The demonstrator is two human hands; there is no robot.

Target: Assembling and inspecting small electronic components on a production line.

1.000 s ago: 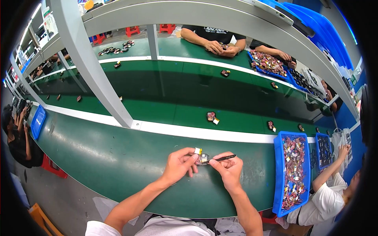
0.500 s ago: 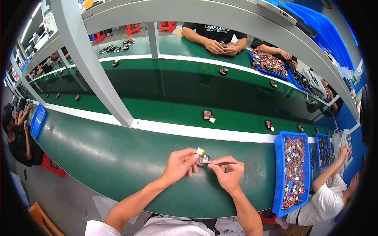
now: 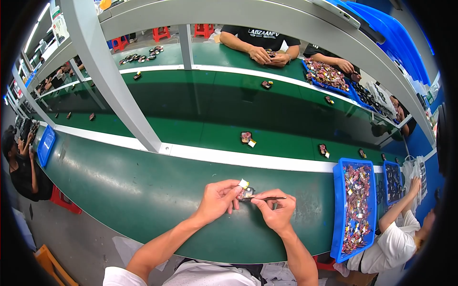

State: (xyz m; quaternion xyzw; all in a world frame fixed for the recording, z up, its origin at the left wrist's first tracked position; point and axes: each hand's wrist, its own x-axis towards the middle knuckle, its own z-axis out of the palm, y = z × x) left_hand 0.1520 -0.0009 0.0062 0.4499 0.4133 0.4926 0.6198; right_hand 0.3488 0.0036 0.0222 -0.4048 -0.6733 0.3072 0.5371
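My left hand pinches a small dark part with a white and yellow tag just above the green table. My right hand grips a thin dark tool, and its tip touches the part. Both hands meet near the table's front edge.
A blue tray full of small mixed parts stands to my right, with another blue tray beyond it. A person in white sits at the right. Small parts lie on the green conveyor belt. A grey post rises at left. More people work across the belt.
The thin tool in my right hand has tilted level and come closer to the part. The parts on the belt have shifted slightly left.
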